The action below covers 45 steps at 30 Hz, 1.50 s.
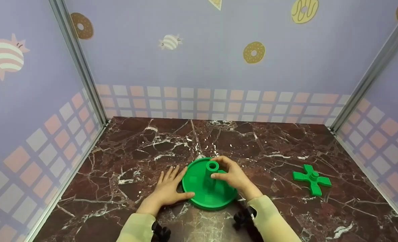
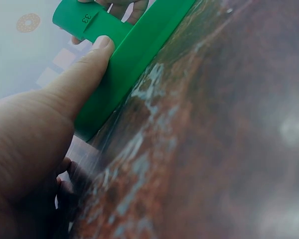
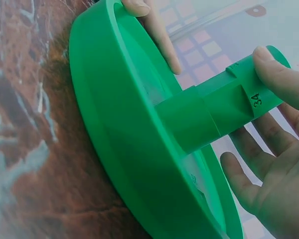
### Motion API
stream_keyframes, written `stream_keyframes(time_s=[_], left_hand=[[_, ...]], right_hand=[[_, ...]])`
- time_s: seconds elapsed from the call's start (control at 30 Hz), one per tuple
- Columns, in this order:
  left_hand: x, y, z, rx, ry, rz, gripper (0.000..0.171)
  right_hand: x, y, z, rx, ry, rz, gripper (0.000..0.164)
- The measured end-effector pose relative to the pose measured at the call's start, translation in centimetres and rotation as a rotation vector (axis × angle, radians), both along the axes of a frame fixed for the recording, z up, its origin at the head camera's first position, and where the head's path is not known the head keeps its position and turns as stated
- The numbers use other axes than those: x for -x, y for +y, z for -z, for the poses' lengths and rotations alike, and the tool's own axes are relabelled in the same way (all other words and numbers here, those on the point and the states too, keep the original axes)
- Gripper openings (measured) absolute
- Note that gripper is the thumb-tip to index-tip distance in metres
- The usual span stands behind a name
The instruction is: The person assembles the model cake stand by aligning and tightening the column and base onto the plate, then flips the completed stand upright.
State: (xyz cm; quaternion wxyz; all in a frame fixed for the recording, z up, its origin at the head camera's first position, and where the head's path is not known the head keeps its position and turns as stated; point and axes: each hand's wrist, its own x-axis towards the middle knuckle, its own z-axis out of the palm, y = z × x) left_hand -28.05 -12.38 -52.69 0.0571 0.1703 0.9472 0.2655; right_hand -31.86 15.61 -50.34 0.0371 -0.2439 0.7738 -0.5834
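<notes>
A round green tray with a raised rim (image 1: pixel 208 205) lies on the table in front of me. From its middle rises a green hollow tube (image 1: pixel 212 174), marked with small numbers in both wrist views. My right hand (image 1: pixel 234 176) holds the tube near its top, thumb on the near side and index finger behind; the lower fingers hang free of it in the right wrist view. Spread along the tray's left side is my left hand (image 1: pixel 167 190), fingers straight, its thumb (image 2: pixel 92 64) touching the rim. The tube's foot is partly shaded in the head view.
A green cross-shaped piece with a short peg (image 1: pixel 313 178) lies to the right on the dark marbled table (image 1: pixel 145 141). Patterned purple panels (image 1: pixel 199 60) stand at the back and both sides, with metal posts (image 1: pixel 81 64) at the corners.
</notes>
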Motion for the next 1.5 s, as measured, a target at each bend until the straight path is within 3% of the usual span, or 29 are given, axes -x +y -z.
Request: stream_keyframes(time_s=[0.6,1.03,1.5], left_hand=[[0.0,0.0,-0.1,0.006,0.007,0.006,0.103],[0.1,0.1,0.0,0.006,-0.019,0.002,0.104],[0.0,0.2,0.2,0.005,0.017,-0.013,0.106]], right_hand=[[-0.5,-0.7,0.7,0.012,0.049,0.111,0.048],[-0.7,-0.9,0.8,0.038,0.062,0.131,0.048],[-0.9,-1.3,1.2,0.061,0.071,0.154,0.049]])
